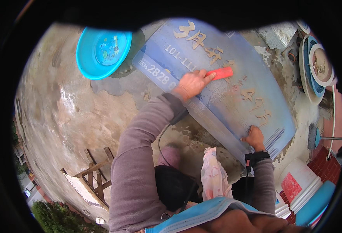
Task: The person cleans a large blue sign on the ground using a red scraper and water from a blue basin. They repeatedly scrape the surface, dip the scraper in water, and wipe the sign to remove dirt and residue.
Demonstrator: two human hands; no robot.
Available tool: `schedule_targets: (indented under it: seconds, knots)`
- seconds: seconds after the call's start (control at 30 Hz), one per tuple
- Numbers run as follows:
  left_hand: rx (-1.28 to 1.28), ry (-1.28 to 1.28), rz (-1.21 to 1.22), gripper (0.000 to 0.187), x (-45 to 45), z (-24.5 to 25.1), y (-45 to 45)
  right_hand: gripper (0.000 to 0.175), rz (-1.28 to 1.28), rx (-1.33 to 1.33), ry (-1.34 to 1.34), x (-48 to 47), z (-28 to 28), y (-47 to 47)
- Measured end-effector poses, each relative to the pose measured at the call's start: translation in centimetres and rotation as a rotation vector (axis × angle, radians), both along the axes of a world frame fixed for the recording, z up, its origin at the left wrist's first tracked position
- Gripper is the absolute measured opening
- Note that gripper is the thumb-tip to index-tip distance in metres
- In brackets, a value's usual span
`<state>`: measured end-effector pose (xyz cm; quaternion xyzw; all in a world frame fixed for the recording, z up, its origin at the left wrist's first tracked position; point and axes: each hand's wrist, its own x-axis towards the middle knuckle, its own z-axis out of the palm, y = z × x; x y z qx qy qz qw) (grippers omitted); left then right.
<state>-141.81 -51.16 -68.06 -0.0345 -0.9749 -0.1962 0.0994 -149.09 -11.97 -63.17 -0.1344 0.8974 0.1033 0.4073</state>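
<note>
A large wet bluish plastic sheet (232,102) with printed and raised lettering lies slantwise on the ground before me. My left hand (192,83) grips one end of a red block-shaped tool (224,73) against the upper middle of the sheet; the tool's underside is hidden. Lower right, my right hand (254,138) rests on the sheet near its lower edge, fingers bent and thumb out to the left, with no tool visible in it. Whether it pinches the sheet cannot be told.
A turquoise basin (83,58) stands at the upper left on wet concrete (101,116). Stacked round tubs (307,70) are at the upper right, a blue-backed broom (313,137) below them. White buckets (300,180) stand lower right; a wooden frame (96,177) lies lower left.
</note>
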Motion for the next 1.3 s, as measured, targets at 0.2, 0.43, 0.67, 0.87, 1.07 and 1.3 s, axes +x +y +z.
schedule_targets:
  seconds: [0.2,0.43,0.67,0.87,1.07,1.3]
  knots:
    - [-0.009,-0.121,0.604,0.037,-4.5,1.4,-4.7,0.052,-0.017,-0.042,0.025,0.0,0.5,-0.2]
    - [-0.033,-0.054,-0.102,0.042,-6.5,1.0,4.8,0.054,0.016,-0.046,-0.009,-0.2,1.0,-0.5]
    - [0.048,-0.142,0.399,0.037,-11.7,2.3,4.3,0.058,-0.006,-0.047,-0.034,-0.4,1.2,-0.3]
    - [-0.017,-0.098,-0.238,0.041,-12.8,0.2,13.8,0.058,-0.03,-0.058,-0.045,-0.5,1.1,-0.1]
    - [-0.04,-0.142,0.122,0.042,-16.0,0.0,12.2,0.057,-0.042,-0.062,-0.001,-0.6,0.9,0.0]
    - [-0.042,-0.076,-0.064,0.045,-17.6,0.8,15.5,0.056,-0.051,-0.05,-0.001,-0.5,0.7,0.1]
